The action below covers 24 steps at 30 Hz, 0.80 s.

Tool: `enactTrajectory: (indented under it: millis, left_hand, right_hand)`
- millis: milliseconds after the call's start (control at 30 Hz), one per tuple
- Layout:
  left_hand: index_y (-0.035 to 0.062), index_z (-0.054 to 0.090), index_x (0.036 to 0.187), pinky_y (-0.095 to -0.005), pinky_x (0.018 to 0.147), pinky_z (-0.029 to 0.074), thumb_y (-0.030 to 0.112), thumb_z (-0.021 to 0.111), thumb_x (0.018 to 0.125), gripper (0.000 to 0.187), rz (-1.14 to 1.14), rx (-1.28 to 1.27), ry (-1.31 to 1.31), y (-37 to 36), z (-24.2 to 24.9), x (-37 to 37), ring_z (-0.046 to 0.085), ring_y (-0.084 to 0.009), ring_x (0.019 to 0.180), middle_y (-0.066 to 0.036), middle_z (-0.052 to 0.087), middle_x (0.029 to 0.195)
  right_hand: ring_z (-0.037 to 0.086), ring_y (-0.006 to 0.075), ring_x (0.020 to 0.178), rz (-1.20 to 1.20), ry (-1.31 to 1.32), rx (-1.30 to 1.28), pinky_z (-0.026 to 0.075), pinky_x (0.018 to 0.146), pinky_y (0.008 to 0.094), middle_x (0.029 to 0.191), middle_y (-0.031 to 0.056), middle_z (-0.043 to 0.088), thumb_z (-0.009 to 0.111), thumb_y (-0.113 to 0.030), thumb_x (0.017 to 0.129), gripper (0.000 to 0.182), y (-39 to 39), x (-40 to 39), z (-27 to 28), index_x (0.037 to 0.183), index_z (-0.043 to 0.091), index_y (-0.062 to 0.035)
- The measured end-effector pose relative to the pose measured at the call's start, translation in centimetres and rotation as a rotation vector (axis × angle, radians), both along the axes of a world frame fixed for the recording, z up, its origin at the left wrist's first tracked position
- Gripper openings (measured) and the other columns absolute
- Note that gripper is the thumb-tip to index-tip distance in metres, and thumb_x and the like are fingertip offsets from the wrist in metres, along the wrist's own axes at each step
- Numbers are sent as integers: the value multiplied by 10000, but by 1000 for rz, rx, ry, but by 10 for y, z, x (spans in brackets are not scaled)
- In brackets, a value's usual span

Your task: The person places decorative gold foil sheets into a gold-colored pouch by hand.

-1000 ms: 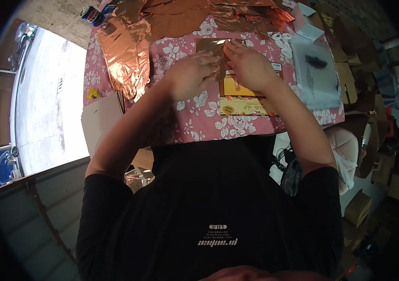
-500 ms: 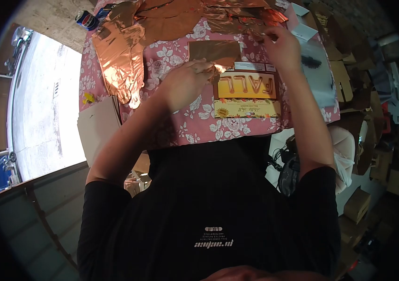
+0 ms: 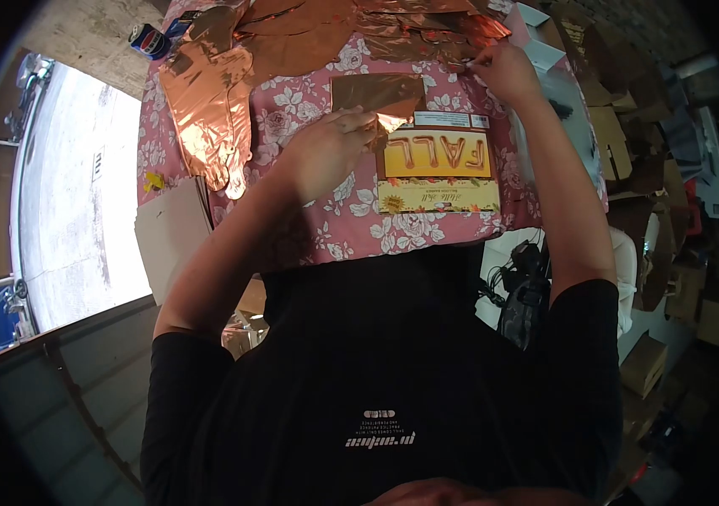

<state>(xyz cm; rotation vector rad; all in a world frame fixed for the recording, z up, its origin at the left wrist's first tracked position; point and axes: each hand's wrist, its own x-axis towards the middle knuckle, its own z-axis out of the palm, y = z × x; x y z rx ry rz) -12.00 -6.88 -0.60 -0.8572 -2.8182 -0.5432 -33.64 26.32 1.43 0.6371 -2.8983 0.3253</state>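
My left hand [image 3: 325, 156] lies palm down, fingers stretched, on the lower edge of a folded copper foil piece [image 3: 363, 91]. A crumpled, shiny bit of that foil shows beside its fingertips. To the upper right, my right hand [image 3: 507, 74] is closed in a pinch at the edge of the large copper foil pile [image 3: 401, 34]; the fingertips are small and partly hidden. Between the hands lies a flat yellow package [image 3: 437, 156] reading "FALL", upside down from here, partly beside the folded foil.
More copper foil [image 3: 207, 105] spreads over the left of the flowered pink tablecloth [image 3: 414, 232]. A blue can [image 3: 149, 40] stands at the back left. Cardboard sheets [image 3: 172, 226] rest at the left edge. A white box [image 3: 536, 38] and clear plastic are at the right.
My right hand has shifted slightly left and stays at the foil's edge. The table and its objects sit a little further left in view; my left hand remains on the folded foil.
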Motion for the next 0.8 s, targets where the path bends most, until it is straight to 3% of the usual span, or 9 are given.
enactTrajectory:
  millis: [67,267,333,467,533,600,700,767,800]
  left_hand:
    - [23,728,1329,-436,1221,476,64,677,961,373,5,-2,-14,1,3,0,564,-336,1457,-158,636,1515]
    - [26,745,1304,-434,1215,479,59,623,966,361,11,8,20,1,0,1,584,-337,1442,-154,662,1489]
    - [26,746,1305,-431,1211,481,60,618,967,363,14,-1,23,2,2,2,585,-332,1442,-153,660,1492]
    - [30,730,1328,-431,1205,489,62,658,958,379,5,-12,43,0,2,3,577,-326,1445,-157,652,1496]
    - [27,738,1316,-429,1197,493,73,621,973,365,2,-7,47,0,4,3,589,-322,1434,-153,659,1490]
    - [24,745,1303,-426,1189,497,83,583,987,360,1,2,52,1,4,5,600,-318,1423,-150,666,1485]
    - [20,747,1296,-426,1186,497,88,588,989,353,16,45,-4,1,4,4,611,-310,1408,-150,679,1467]
    - [19,755,1277,-423,1173,505,89,594,986,340,8,33,61,1,1,4,625,-307,1387,-148,689,1454]
    - [19,755,1277,-423,1173,505,89,594,986,340,11,36,62,0,-1,4,625,-307,1387,-148,689,1454]
  right_hand:
    - [775,335,880,48,64,25,608,830,452,909,150,797,834,-340,905,259,3,-3,-5,985,840,-94]
    - [743,324,901,-128,-53,-353,576,836,432,953,155,765,824,-288,914,254,-23,28,39,991,826,-46]
    - [744,297,885,87,198,-439,574,817,411,948,129,754,819,-278,923,259,-52,55,53,1003,813,-32]
    - [750,275,884,306,186,-375,573,799,393,1000,133,756,820,-271,930,272,-99,77,39,1015,800,-13]
    - [748,269,875,254,-138,-372,577,795,387,1038,137,749,820,-256,931,263,-115,84,34,1013,796,-7]
    - [752,278,861,252,-232,-349,590,800,390,1081,136,750,818,-224,932,240,-116,88,31,1029,796,-6]
    - [754,292,981,366,-294,-396,592,895,403,1119,130,754,818,-203,931,245,-103,90,27,1083,792,-13]
    - [721,305,1152,419,-34,-302,556,1026,419,1170,128,762,837,-189,916,309,-84,110,43,1171,779,-23]
    - [667,328,1259,413,-99,-307,512,1100,435,1266,145,735,863,-198,886,406,-72,124,54,1248,756,-48]
